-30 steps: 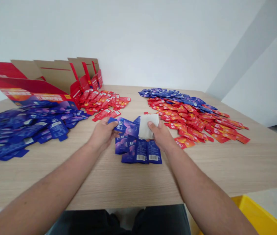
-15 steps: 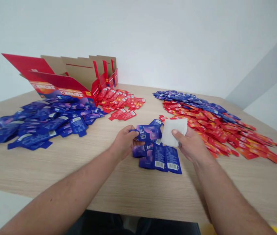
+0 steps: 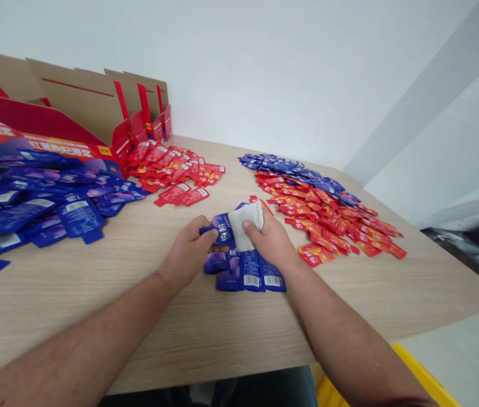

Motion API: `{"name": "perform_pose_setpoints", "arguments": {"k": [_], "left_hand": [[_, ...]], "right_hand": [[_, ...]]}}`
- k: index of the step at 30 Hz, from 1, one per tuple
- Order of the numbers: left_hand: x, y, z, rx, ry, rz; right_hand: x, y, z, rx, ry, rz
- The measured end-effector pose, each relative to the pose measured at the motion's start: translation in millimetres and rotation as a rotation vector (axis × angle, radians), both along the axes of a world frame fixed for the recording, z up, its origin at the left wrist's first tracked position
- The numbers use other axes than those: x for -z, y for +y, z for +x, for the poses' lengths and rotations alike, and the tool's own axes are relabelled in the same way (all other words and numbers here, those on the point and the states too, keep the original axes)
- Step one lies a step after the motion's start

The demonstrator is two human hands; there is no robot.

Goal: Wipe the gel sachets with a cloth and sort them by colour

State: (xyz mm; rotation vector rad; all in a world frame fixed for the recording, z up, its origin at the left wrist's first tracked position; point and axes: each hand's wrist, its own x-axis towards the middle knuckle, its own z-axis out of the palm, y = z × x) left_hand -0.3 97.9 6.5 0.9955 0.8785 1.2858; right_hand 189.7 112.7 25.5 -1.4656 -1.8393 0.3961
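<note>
- Left hand [image 3: 186, 249]: fingers curled, thumb on top, gripping the end of a blue sachet [image 3: 222, 230] at lower centre of the frame, just above the table.
- Right hand [image 3: 270, 237]: partly closed, thumb and fingers pinching a white sheet [image 3: 243, 225], which is pressed against the blue sachet. Material of the sheet cannot be determined.
- Hands: close together, knuckles nearly touching.
- Loose group of blue sachets [image 3: 243, 276]: directly beneath both hands, barcodes showing.
- Red-and-orange sachets [image 3: 324, 223]: large spread right of the hands, with a band of blue sachets [image 3: 284, 165] along its far side.
- Red sachets [image 3: 175, 168]: pile at upper centre-left.
- Blue pile [image 3: 44, 206]: far left, running off the frame edge.
- Open cardboard carton [image 3: 74, 107]: upper left, red-printed, behind both piles.
- Wood-grain table [image 3: 74, 316]: bears all of the above.
- Yellow bin [image 3: 341, 393]: lower right, below the table edge.
</note>
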Motion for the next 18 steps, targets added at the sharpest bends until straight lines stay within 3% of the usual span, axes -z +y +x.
{"name": "perform_pose_setpoints", "arguments": {"k": [4,8,10,15,18], "left_hand": [[-8.0,-5.7,-2.3,-0.037,0.124,0.037],[-8.5,-11.4,-0.6,0.035,0.233,0.030],[-4.5,-9.9,-0.2,0.046,0.228,0.036],[0.8,-5.5,-1.2,-0.027,0.118,0.023],[-2.9,-10.4,0.6,0.023,0.148,0.022]], "right_hand": [[2.4,-5.4,18.0,0.076,0.148,0.121],[6.6,-19.3,0.7,-0.097,0.092,0.100],[10.9,-15.1,-3.0,-0.109,0.024,0.058],[10.2,0.1,10.5,0.088,0.126,0.090],[8.0,-7.3,7.7,-0.012,0.114,0.129]]}}
